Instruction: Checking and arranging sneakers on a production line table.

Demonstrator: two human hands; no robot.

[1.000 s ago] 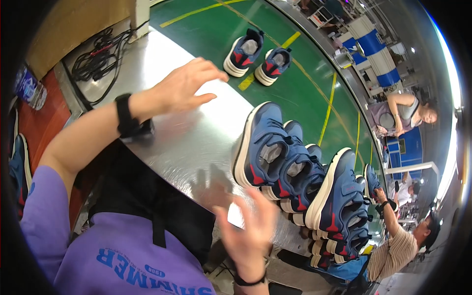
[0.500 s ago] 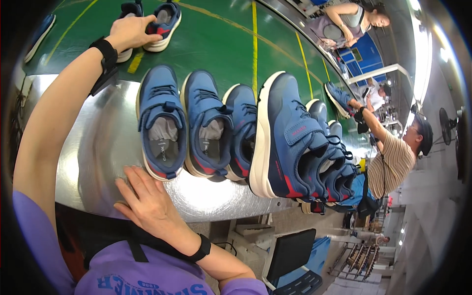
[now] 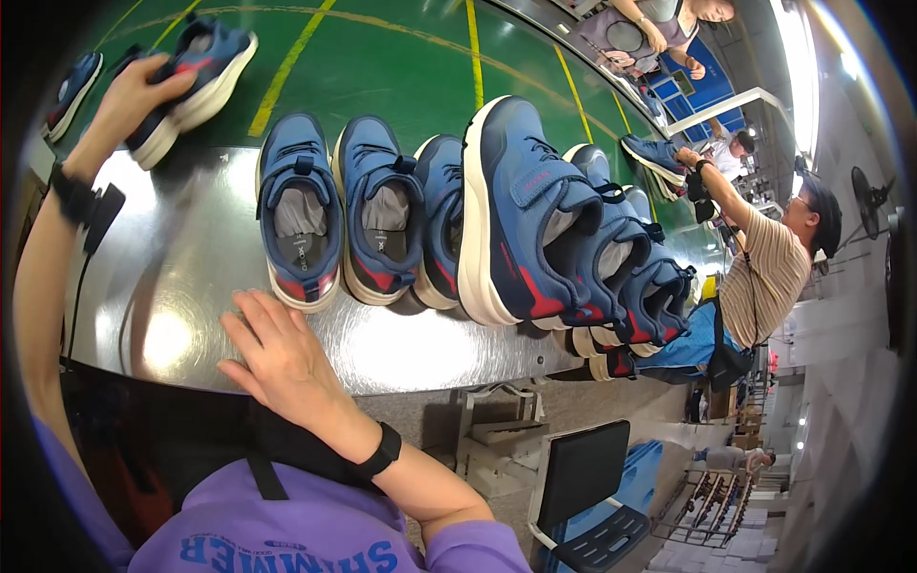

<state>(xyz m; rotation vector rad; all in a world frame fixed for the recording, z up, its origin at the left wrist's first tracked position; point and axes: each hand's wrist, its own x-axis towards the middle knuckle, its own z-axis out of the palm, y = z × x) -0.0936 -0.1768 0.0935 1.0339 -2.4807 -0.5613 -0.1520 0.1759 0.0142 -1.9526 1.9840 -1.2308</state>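
Note:
At the upper left, my left hand (image 3: 134,100) is closed on a pair of blue sneakers (image 3: 212,84) with white soles and red accents. The pair is tilted, partly over the green belt and the metal edge, and my hand covers part of one shoe. My right hand (image 3: 291,358) rests with fingers spread at the steel ledge (image 3: 205,272), just below the heel of a blue sneaker (image 3: 304,215). A second matching sneaker (image 3: 382,210) stands beside it, toes pointing away. Nothing is in the right hand.
More blue sneakers (image 3: 521,210) crowd the ledge to the right, some stacked. Another shoe (image 3: 72,95) lies on the green belt (image 3: 382,67) at far left. A co-worker in a striped shirt (image 3: 764,286) handles a shoe at right. A black-backed chair (image 3: 583,473) stands below.
My left hand has carried the pair of sneakers leftward along the belt, and the pair now leans. My right hand stays at the ledge; the whole view has shifted slightly.

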